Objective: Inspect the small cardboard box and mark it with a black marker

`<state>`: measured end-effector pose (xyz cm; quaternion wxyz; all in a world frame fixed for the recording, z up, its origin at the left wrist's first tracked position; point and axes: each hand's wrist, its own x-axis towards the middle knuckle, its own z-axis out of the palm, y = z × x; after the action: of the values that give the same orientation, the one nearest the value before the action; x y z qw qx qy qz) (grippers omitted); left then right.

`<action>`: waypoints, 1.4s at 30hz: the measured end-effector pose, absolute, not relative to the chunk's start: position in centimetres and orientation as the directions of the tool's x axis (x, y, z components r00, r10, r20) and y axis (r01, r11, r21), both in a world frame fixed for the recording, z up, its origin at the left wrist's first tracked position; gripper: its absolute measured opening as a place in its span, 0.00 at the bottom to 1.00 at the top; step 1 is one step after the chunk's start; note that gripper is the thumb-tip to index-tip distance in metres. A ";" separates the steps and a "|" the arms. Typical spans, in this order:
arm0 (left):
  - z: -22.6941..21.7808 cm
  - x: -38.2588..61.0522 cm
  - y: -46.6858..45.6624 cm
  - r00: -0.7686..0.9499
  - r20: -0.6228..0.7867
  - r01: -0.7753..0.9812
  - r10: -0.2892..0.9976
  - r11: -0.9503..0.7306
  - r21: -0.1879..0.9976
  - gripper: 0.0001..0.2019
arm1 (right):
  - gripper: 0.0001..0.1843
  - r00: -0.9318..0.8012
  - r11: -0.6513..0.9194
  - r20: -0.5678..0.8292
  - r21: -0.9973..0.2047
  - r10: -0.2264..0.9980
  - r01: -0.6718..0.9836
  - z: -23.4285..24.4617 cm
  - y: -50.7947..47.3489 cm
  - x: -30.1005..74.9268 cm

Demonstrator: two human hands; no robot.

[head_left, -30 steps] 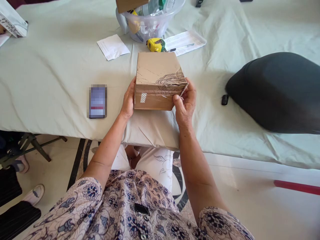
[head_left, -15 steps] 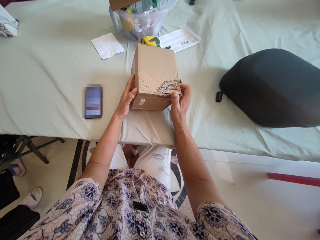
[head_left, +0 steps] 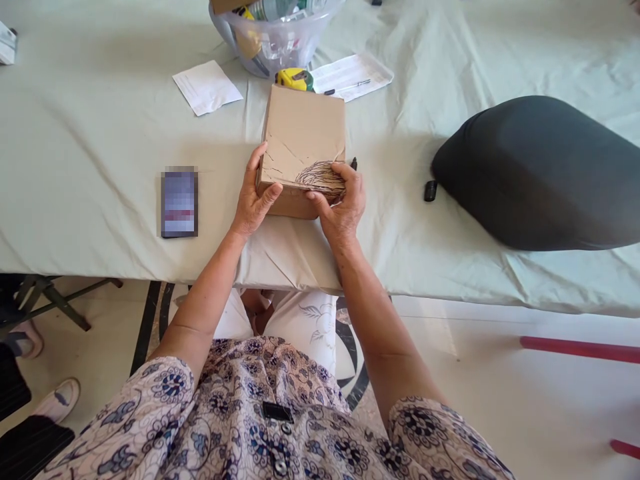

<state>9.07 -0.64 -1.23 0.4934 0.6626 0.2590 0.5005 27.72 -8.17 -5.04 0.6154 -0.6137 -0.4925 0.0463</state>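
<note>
A brown cardboard box (head_left: 306, 127) rests on the cloth-covered table in front of me, with dark scribbled lines at its near right corner. My left hand (head_left: 253, 193) grips the near left corner, its thumb on the front edge and its fingers along the side. On the near right corner, my right hand (head_left: 345, 200) is closed, thumb at the front edge and fingers over the scribbles. A small black pen-like tip (head_left: 354, 163) sticks out beyond the right hand; whether the hand holds it is hidden.
Behind the box are a yellow-green tape measure (head_left: 295, 79), a pen on white paper (head_left: 357, 75) and a full plastic basket (head_left: 280, 50). A phone (head_left: 180, 203) lies left. On the right are a black cap-like piece (head_left: 430, 191) and a large dark rounded object (head_left: 535, 173).
My right hand has shifted from the box's right side onto its scribbled corner, fingers now over the top. The box has turned slightly and sits lower at the front. The camera view has moved slightly.
</note>
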 end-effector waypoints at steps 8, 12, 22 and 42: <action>-1.1 8.9 -0.7 0.360 0.336 -0.250 0.870 -0.257 0.934 0.39 | 0.35 0.479 0.240 0.533 -0.803 0.697 0.545 -5.1 -8.2 27.7; -1.9 8.6 0.0 0.360 0.357 -0.256 0.862 -0.277 0.926 0.35 | 0.35 0.458 0.268 0.542 -0.801 0.704 0.535 -4.9 -8.5 27.4; -2.3 8.6 0.3 0.364 0.435 -0.376 0.824 -0.297 0.878 0.40 | 0.39 0.543 0.265 0.424 -0.899 0.725 0.348 -6.2 -7.2 27.4; -1.6 9.0 -0.6 0.393 0.380 -0.242 0.837 -0.304 0.921 0.43 | 0.30 0.580 0.241 0.425 -0.898 0.695 0.370 -6.3 -6.5 26.7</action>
<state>9.04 -0.59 -1.60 0.5414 0.6353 0.2341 0.4985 26.71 -6.45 -6.26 0.6527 -0.6035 -0.4408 0.1245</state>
